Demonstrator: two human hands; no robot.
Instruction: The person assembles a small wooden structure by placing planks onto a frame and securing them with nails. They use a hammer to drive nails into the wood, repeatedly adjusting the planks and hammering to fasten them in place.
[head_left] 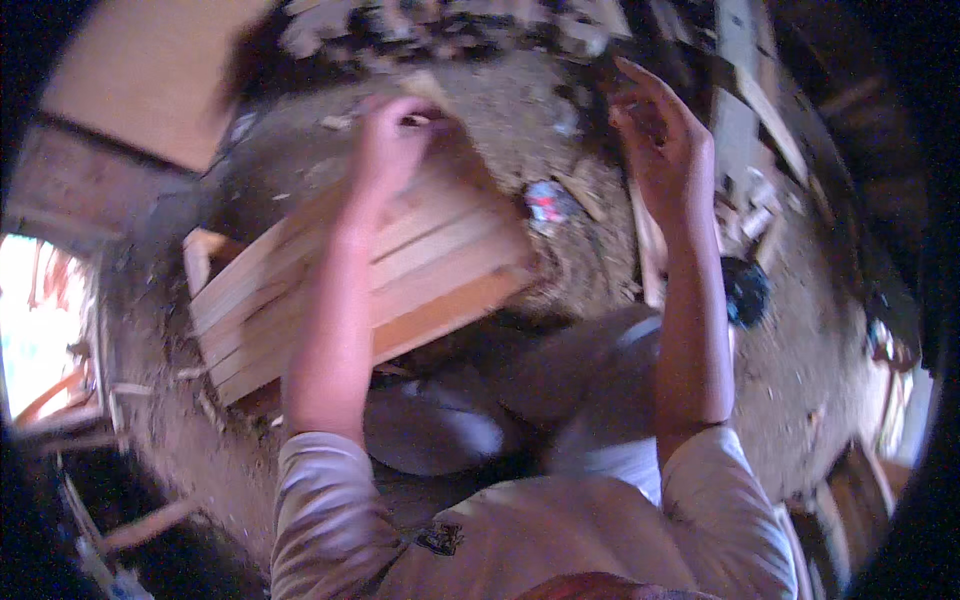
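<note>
A slatted wooden bench-like piece (450, 235) stands tilted across the ground in front of my knees, to the left. Over its far end is my left hand (395, 140), slightly blurred, with its fingers curled together. Whether anything small is pinched there, or whether the fingers touch the wood, cannot be made out. My right hand (665, 145) is raised farther right, clear of the wood. Its thumb and fingers are bent but apart, and nothing shows between them. My left forearm hides part of the slats.
A small colourful packet (547, 202) lies on the dirt floor between my hands. Beyond are heaped wood scraps (440, 30). Long boards (735, 130) and a round dark object (744, 292) lie at the right. A large pale panel (150, 75) stands at the far left.
</note>
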